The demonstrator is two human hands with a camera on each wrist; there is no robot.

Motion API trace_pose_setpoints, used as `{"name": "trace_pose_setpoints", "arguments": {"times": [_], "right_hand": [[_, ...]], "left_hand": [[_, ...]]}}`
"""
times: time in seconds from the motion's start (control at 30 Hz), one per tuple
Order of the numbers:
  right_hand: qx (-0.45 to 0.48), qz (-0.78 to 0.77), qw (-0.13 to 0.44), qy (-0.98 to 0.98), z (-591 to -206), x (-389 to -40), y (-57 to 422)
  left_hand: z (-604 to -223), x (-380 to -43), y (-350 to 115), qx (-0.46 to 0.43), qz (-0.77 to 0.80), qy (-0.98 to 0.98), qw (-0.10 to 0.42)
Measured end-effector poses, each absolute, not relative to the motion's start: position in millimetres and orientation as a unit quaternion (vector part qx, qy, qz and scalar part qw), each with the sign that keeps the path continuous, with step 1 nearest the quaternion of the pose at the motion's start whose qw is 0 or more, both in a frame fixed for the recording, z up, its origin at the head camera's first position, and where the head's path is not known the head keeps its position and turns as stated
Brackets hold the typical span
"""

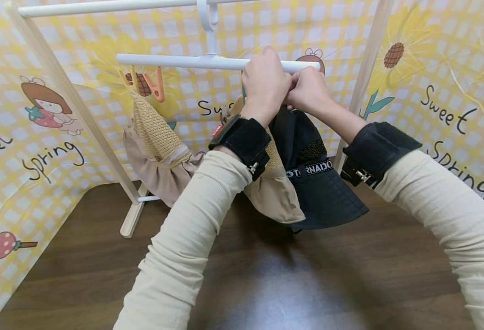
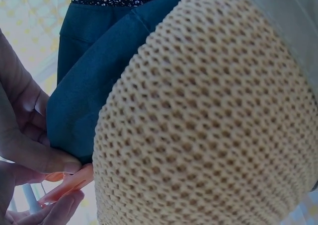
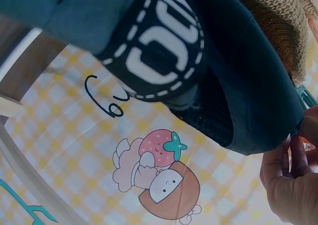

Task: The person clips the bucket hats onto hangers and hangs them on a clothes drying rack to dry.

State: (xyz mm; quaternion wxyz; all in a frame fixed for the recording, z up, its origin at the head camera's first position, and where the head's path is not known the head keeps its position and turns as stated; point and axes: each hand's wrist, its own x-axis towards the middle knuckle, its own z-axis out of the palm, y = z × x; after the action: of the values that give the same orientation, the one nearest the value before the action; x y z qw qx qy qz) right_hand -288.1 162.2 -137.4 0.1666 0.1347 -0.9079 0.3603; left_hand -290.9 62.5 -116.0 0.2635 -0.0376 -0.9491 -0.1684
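Note:
In the head view both hands meet under the right end of a white hanger bar (image 1: 176, 62). My left hand (image 1: 266, 85) pinches an orange clip (image 2: 74, 185), visible between its fingers in the left wrist view. Close beside it, my right hand (image 1: 309, 89) pinches the crown of a black bucket hat (image 1: 328, 197) between thumb and fingers. The hat hangs crown up, brim down, with white lettering on its band. Directly left of it hangs a beige hat with a woven crown (image 1: 274, 197), partly behind my left forearm. In the head view the fingers hide the clip.
Another woven-crown hat with a pinkish brim (image 1: 140, 151) hangs from a yellow clip (image 1: 133, 78) at the bar's left. A free orange clip (image 1: 157, 85) hangs beside it. The hanger hooks onto a wooden-legged rack (image 1: 66, 91) on the dark wood surface (image 1: 81, 270), before a checked backdrop.

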Motion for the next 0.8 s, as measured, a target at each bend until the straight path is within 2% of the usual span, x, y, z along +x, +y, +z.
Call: {"name": "trace_pose_setpoints", "arguments": {"times": [0.5, 0.8], "right_hand": [[0.109, 0.313, 0.162, -0.929, -136, -289, 163], [0.097, 0.324, 0.164, -0.927, -135, -295, 168]], "left_hand": [[-126, -292, 58, -0.064, -0.191, -0.934, 0.294], [-132, -296, 57, -0.086, -0.207, -0.931, 0.287]]}}
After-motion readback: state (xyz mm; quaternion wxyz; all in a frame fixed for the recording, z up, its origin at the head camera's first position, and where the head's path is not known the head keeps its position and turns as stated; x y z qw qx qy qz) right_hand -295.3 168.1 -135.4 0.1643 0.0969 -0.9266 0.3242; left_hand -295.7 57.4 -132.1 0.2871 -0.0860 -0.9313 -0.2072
